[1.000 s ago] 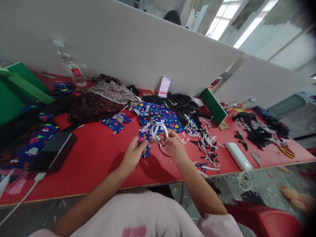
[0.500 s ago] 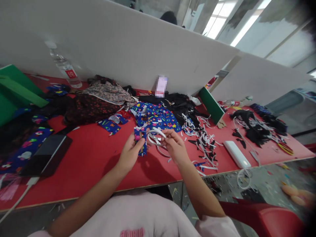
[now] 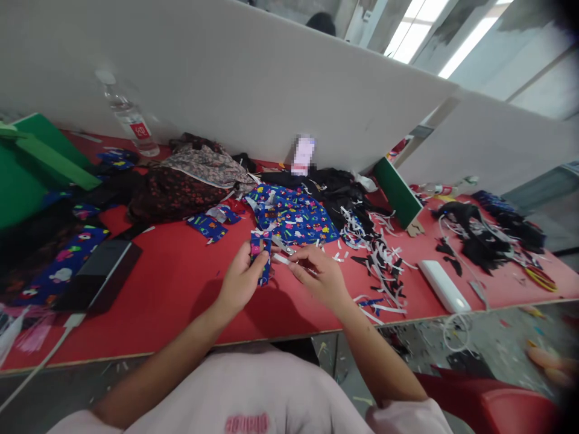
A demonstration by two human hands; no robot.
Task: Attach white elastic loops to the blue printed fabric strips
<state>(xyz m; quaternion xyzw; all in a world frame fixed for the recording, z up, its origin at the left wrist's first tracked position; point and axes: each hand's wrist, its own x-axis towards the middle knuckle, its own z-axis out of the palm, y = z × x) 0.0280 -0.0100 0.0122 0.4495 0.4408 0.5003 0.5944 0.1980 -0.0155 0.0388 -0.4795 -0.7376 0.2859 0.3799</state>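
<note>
My left hand is closed on a narrow blue printed fabric piece, with the thumb pressed on its front. My right hand is just to the right, fingertips pinched on a white strip that points toward the fabric piece. Metal scissors show just beyond the right fingertips; their handles are mostly hidden, and I cannot tell whether they lie on the table or touch the hand. Behind both hands lies a larger blue printed cloth.
White and black scraps litter the red table on the right, near a white power bank. A black box with a cable is on the left. A water bottle and phone stand by the partition.
The white strip was curled into a loop between the hands; now only a short straight length shows. My right hand has shifted slightly down and right. The camera view has turned slightly left.
</note>
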